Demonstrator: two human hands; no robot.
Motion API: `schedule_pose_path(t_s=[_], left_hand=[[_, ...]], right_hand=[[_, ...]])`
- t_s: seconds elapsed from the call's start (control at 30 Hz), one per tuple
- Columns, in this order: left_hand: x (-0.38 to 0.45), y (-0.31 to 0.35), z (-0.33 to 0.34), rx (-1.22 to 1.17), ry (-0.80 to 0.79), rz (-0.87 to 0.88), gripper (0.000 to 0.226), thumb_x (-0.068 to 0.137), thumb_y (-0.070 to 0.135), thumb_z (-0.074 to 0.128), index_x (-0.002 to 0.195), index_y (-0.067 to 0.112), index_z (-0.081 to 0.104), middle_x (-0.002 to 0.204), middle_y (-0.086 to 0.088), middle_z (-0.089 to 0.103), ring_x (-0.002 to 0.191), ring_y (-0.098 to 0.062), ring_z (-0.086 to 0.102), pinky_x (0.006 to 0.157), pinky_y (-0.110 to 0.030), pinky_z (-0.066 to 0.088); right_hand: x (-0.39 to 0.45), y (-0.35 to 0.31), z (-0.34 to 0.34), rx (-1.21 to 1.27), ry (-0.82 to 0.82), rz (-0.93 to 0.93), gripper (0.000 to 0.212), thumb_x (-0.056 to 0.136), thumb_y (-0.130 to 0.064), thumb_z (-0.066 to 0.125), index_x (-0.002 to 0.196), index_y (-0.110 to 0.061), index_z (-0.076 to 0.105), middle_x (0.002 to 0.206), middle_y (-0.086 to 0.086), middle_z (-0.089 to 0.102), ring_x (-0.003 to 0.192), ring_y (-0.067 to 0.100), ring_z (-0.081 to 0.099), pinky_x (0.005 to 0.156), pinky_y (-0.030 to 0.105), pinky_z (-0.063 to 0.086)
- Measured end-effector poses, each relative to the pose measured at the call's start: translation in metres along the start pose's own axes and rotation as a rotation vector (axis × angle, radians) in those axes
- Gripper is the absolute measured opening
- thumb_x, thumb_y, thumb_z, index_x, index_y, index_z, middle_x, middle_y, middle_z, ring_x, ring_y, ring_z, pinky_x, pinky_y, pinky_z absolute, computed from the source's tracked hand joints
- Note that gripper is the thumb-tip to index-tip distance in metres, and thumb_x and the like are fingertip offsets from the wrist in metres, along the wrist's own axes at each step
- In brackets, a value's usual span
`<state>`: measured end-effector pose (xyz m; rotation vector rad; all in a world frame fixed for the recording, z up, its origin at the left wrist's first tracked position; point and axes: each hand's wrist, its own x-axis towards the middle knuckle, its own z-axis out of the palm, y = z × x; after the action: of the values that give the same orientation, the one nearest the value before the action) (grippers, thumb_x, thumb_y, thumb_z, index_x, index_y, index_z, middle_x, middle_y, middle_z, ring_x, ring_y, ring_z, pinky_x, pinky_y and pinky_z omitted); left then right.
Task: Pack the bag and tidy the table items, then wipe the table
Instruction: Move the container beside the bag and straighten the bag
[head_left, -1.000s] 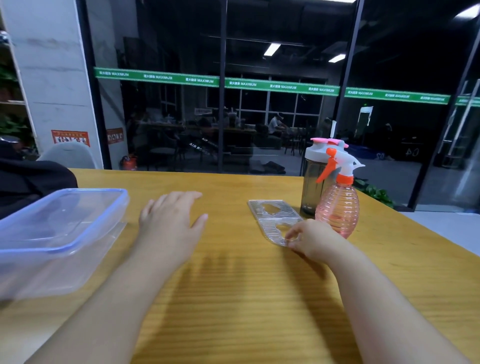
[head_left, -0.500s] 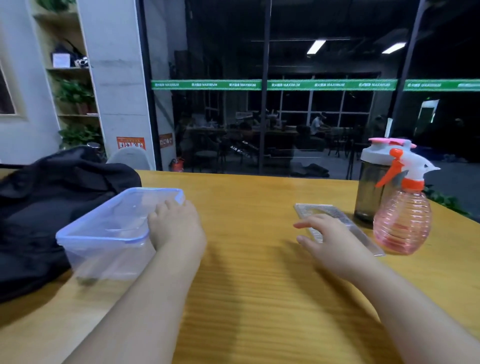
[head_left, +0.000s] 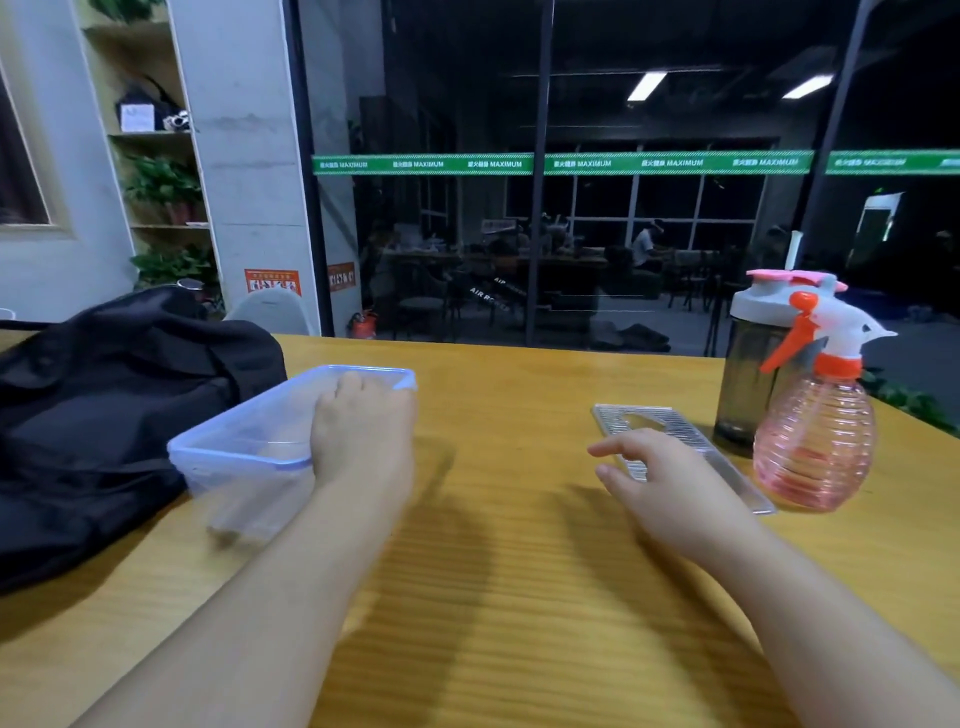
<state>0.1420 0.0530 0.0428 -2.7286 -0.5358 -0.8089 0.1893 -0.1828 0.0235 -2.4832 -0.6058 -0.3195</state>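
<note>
Head view
Bench (head_left: 519, 597): yellow wood grain, carries every item listed.
Bag (head_left: 98, 415): black, slumped at the far left, touching the box.
Box (head_left: 244, 447): clear plastic with a blue rim, just right of the bag.
Left hand (head_left: 363, 436): fingers curled over the box's right rim, gripping it.
Tray (head_left: 680, 441): clear ribbed flat piece, lying left of the bottles.
Right hand (head_left: 660, 478): fingers spread and relaxed above the tray's near end; contact cannot be told.
Sprayer (head_left: 815, 436): pink, orange trigger, upright at the right.
Shaker (head_left: 753, 364): smoky, pink lid, just behind the sprayer.
</note>
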Motion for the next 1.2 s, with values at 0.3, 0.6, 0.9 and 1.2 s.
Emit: schedule_pose_path(t_s=[0.3,0.6,0.9,1.2], left_hand=[[-0.019,0.068,-0.019,-0.128,0.203,0.392,0.036,0.036,-0.001,0.069,0.064,0.020,0.062,0.060,0.002,0.060,0.060,-0.023,0.054,0.050,-0.023,0.026],[-0.003,0.072,-0.017,-0.691,0.326,0.323,0.028,0.082,0.031,0.043,0.093,0.019,0.066,0.099,0.001,0.066,0.086,-0.024,0.059,0.073,-0.034,0.048],[0.006,0.034,0.011,-0.951,0.189,-0.295,0.031,0.095,0.039,0.035,0.107,0.022,0.058,0.118,0.001,0.052,0.116,-0.023,0.039,0.097,-0.039,0.025],[0.003,0.036,0.024,-1.068,0.044,-0.311,0.027,0.090,0.016,0.038,0.111,0.014,0.055,0.117,-0.009,0.055,0.113,-0.028,0.043,0.096,-0.037,0.034]], right_hand=[[0.000,-0.002,0.001,-0.009,0.011,-0.042,0.025,0.094,-0.028,0.054,0.118,-0.027,0.060,0.124,-0.009,0.056,0.121,0.010,0.045,0.100,0.021,0.029],[-0.001,-0.014,0.000,-0.005,0.032,-0.138,0.030,0.094,-0.027,0.052,0.124,-0.028,0.055,0.115,-0.014,0.052,0.115,0.006,0.046,0.082,0.013,0.027],[-0.005,-0.019,0.003,0.085,0.019,-0.157,0.033,0.092,-0.035,0.053,0.126,-0.035,0.053,0.119,-0.021,0.052,0.102,-0.006,0.047,0.085,0.013,0.035],[-0.005,-0.019,-0.003,0.186,0.142,-0.107,0.033,0.091,-0.022,0.052,0.123,-0.029,0.056,0.111,-0.023,0.053,0.099,-0.002,0.052,0.089,0.018,0.042]])
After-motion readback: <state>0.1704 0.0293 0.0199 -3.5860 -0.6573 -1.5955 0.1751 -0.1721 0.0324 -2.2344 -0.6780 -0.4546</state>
